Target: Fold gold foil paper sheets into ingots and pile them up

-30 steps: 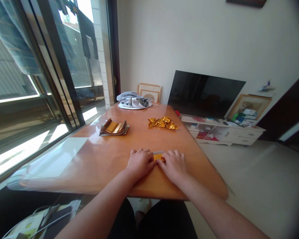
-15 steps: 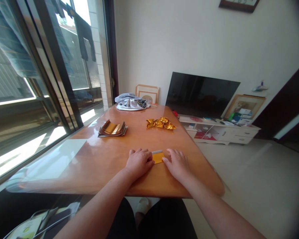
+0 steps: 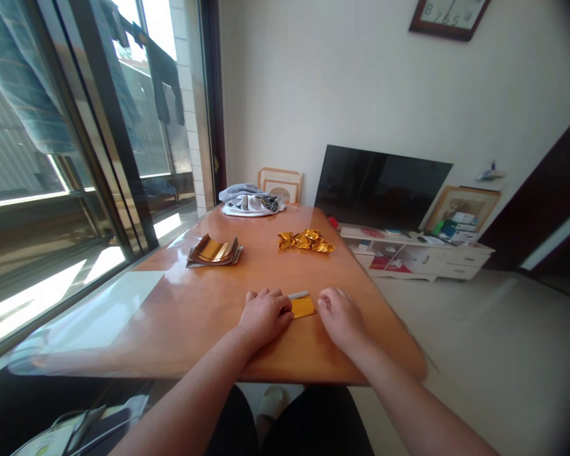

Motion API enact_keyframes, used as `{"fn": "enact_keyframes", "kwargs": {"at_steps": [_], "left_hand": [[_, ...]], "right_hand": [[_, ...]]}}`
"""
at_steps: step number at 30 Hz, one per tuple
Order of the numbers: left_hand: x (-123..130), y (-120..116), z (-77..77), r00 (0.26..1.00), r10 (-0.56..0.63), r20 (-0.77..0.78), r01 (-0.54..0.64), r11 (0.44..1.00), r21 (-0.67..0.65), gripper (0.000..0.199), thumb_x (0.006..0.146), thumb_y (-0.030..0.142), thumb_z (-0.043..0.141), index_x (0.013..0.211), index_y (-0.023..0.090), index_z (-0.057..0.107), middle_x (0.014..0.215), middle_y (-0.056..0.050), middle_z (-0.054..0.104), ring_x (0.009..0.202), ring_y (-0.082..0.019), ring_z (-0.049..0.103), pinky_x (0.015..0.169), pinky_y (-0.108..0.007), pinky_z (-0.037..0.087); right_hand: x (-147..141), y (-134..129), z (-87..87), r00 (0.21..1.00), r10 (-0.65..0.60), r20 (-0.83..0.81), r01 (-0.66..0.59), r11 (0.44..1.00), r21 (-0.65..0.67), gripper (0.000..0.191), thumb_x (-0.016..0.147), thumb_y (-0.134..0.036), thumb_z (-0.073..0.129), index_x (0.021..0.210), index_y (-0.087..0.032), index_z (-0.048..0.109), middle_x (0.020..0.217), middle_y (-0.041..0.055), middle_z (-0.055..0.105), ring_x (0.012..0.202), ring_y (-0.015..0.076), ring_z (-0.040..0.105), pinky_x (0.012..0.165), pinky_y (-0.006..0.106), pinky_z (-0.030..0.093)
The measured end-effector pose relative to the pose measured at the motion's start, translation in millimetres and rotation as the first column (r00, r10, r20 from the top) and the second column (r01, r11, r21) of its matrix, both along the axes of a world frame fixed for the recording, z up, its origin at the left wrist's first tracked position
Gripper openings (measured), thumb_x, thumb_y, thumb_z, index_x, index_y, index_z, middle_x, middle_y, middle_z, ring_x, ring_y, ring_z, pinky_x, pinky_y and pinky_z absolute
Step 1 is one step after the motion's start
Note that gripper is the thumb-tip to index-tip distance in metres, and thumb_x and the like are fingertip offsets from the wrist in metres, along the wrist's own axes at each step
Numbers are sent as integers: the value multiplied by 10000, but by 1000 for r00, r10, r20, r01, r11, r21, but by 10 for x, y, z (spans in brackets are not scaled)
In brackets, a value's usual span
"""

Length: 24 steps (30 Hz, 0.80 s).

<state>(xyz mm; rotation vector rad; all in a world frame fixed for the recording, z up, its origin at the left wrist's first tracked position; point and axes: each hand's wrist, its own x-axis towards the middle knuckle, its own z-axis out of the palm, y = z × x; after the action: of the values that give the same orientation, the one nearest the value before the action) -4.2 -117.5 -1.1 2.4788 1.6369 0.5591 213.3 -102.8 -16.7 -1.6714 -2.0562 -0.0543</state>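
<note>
A small sheet of gold foil paper (image 3: 304, 308), folded, lies near the table's front edge, with a pale grey strip standing along its far side. My left hand (image 3: 266, 311) has its fingers curled over the paper's left end, thumb and forefinger holding it against the table. Just right of the paper, my right hand (image 3: 341, 316) rests with fingers curled in and thumb against them, apart from the sheet; nothing shows in it. Farther off lie several folded gold foil pieces (image 3: 308, 240). To the left sits a curling stack of gold foil sheets (image 3: 215, 250).
The glossy wooden table (image 3: 209, 304) narrows away from me. Folded grey and white cloth (image 3: 251, 200) lies at its far end. A television (image 3: 382, 187) stands on a white cabinet (image 3: 437, 258) beyond the right side. Glass doors (image 3: 118, 126) run along the left.
My right hand has drawn back slightly from the paper's right end, and its fingers have curled in. The grey strip now tilts up more. My left hand keeps its place.
</note>
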Motion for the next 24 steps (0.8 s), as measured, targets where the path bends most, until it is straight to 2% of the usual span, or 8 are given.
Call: {"fn": "enact_keyframes", "kwargs": {"at_steps": [3,6,10,17,24], "left_hand": [[1,1,0,1000,3,-5,-3,1000,4,199,921,375,533,915,277,707,990,-46,681,984,-255,582,855,-402,345],[-1,3,3,1000,6,-13,-6,1000,0,203,920,366,530,911,271,709,988,-52,680,982,-253,580,857,-402,345],[-7,13,6,1000,-20,-14,20,1000,3,197,917,363,529,913,281,708,990,-42,677,968,-251,579,848,-401,346],[-56,16,27,999,-45,-2,45,998,-40,206,909,364,535,957,287,720,1028,-47,686,1006,-255,586,858,-394,352],[-222,82,42,988,-151,41,155,980,-124,260,901,336,533,1080,344,721,1126,-8,702,1087,-241,596,908,-376,366]], "right_hand": [[-82,-59,34,998,35,61,-33,999,-28,144,953,-238,496,884,-222,621,949,37,679,935,193,589,789,285,381],[-171,-92,49,986,28,167,-14,996,-86,140,954,-261,515,879,-229,629,959,43,682,949,205,588,746,301,376],[-260,-116,84,968,36,250,-13,996,-93,173,971,-270,493,899,-233,646,988,55,693,968,227,580,732,324,373],[-379,-186,172,958,84,274,-54,992,-115,193,972,-265,486,923,-233,670,1002,61,703,950,228,591,727,327,383],[-421,-202,215,966,75,246,-40,989,-143,175,941,-315,540,903,-238,692,994,61,703,944,219,595,746,314,392]]}}
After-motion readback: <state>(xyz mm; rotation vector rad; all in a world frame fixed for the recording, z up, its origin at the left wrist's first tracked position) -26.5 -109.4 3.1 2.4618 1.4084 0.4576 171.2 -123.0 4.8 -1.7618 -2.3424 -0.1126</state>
